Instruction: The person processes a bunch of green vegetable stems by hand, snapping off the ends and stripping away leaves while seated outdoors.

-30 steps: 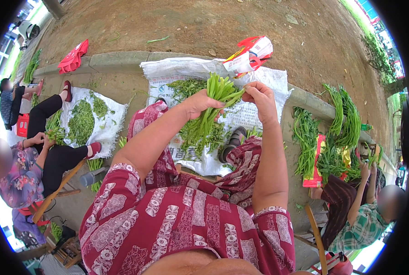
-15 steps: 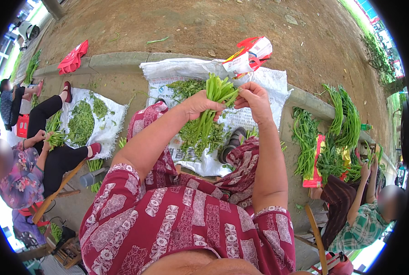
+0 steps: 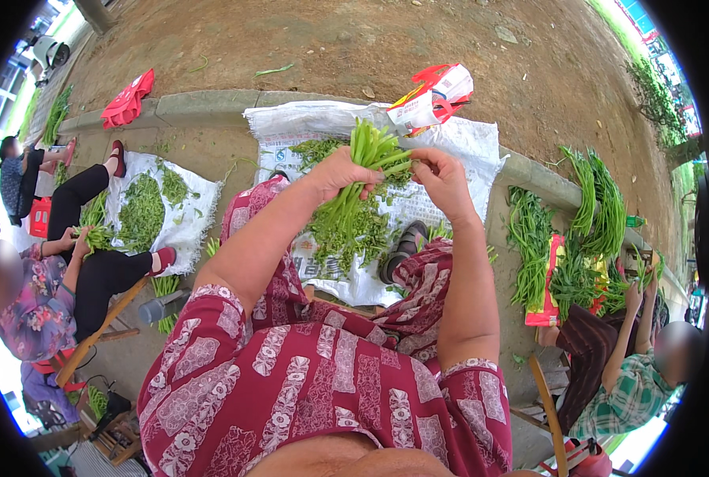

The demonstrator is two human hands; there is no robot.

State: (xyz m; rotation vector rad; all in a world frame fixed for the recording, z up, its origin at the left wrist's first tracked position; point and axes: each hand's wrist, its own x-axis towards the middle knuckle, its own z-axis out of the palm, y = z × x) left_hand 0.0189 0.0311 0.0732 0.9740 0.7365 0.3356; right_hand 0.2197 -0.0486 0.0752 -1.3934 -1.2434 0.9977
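bare dirt ground (image 3: 307, 48), concrete curb (image 3: 203, 103)

A single head-worn fisheye view looks steeply down and forward from the person's own head, close over their patterned lap and raised forearms. It faces a white sack sheet (image 3: 450, 151) on the ground, the curb (image 3: 203, 103) beyond, and seated neighbours at the left and right edges.

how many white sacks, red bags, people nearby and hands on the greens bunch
white sacks on the ground: 2
red bags: 2
other people nearby: 3
hands on the bunch of greens: 2, left hand, right hand
total: 9
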